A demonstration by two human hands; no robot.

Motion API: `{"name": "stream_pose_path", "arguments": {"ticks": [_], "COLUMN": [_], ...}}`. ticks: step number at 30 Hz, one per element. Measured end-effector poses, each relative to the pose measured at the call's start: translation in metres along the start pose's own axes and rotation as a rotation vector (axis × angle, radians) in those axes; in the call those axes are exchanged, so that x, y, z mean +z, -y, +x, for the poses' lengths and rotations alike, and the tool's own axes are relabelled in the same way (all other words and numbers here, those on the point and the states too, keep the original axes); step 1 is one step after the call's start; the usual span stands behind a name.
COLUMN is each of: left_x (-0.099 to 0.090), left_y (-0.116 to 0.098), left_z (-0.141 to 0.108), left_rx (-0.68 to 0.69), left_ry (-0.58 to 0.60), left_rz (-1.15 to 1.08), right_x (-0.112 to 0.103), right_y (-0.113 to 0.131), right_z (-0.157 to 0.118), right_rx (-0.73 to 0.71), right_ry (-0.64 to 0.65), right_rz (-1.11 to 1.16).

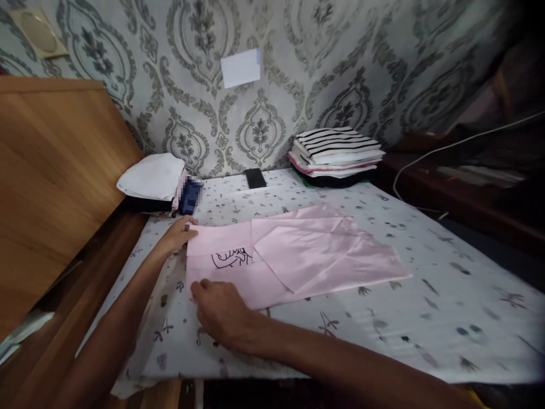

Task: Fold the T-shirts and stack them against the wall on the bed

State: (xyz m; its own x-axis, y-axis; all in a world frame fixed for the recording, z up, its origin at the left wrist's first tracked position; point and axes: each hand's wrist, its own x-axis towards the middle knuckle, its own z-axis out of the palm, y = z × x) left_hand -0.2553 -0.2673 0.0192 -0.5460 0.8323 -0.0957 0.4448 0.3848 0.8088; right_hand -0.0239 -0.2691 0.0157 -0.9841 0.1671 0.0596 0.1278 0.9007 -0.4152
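Pink garment (315, 253), mid-left on the printed sheet (477, 289). We see the right hand (223, 312) pinching its near-left corner, the left hand (175, 236) gripping its far-left. Uneven tugging, we judge, could skew loose layers and set creases. Stacked clothes (336, 156) sit well apart, far edge.

No text is readable; the black line print (232, 258) on the pink garment (310, 244) is unclear.
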Motion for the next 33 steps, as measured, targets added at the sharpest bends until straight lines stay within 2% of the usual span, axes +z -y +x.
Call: {"name": "stream_pose_path", "arguments": {"ticks": [3,7,10,13,18,21,27,33], "left_x": [0.003,0.019,0.044,0.079,0.135,0.153,0.155,0.156], "left_y": [-0.029,-0.073,-0.099,-0.114,-0.121,-0.119,-0.117,-0.110], "left_z": [-0.001,0.012,0.030,0.051,0.077,0.082,0.085,0.093], "left_rx": [-0.016,-0.010,0.010,0.003,-0.040,-0.059,-0.019,0.156], "left_ry": [0.040,0.121,0.197,0.270,0.389,0.463,0.547,0.467], "left_rz": [-0.197,-0.337,-0.382,-0.396,-0.326,-0.260,-0.112,-0.011], "right_x": [-0.014,-0.028,-0.036,-0.042,-0.042,-0.039,-0.047,-0.052], "right_y": [-0.022,-0.055,-0.077,-0.094,-0.114,-0.121,-0.123,-0.125], "right_z": [-0.013,-0.043,-0.070,-0.094,-0.121,-0.128,-0.129,-0.127], "right_rx": [0.214,0.313,0.372,0.452,0.613,0.677,0.740,0.767], "right_ry": [-0.182,-0.439,-0.487,-0.541,-0.603,-0.591,-0.522,-0.455], "right_rz": [0.323,0.825,1.158,1.327,1.439,1.508,1.534,1.534]}}
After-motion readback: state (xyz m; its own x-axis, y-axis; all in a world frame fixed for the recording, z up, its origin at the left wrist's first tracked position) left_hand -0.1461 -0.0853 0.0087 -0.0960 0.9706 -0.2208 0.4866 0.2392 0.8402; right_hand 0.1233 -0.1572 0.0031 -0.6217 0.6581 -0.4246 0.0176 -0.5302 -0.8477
